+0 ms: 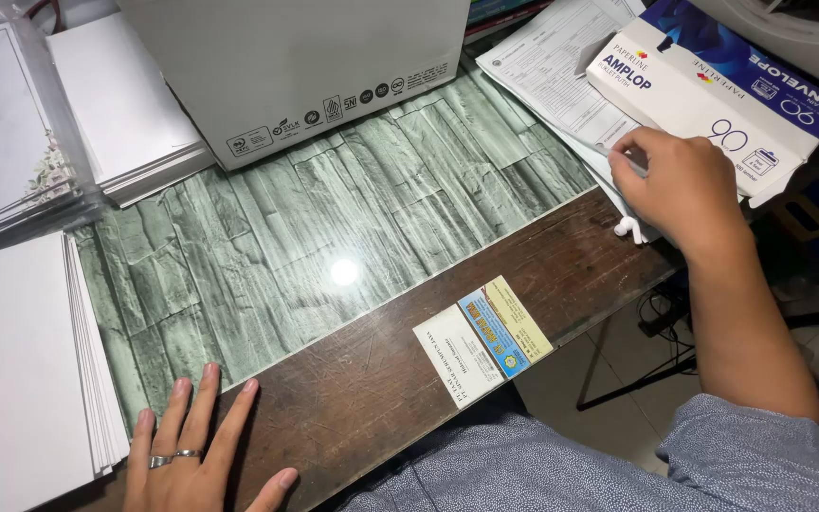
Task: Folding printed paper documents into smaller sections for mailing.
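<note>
My left hand [193,449] lies flat with fingers spread on the brown wooden desk [362,389] at the near left, two rings on it, holding nothing. It rests beside a stack of white paper [21,370]. My right hand [680,185] reaches to the far right, fingers curled down on the edge of the printed paper sheets [561,66] under a white and blue envelope box [718,85]. Whether it pinches a sheet I cannot tell. A small white earbud [627,228] lies just below that hand.
A green stone-pattern mat [334,209] covers the desk's middle. A large white cardboard box [296,66] stands at the back. More white paper stacks [125,104] and a clear plastic bag [2,133] sit at the left. Small cards [481,339] lie near the front edge.
</note>
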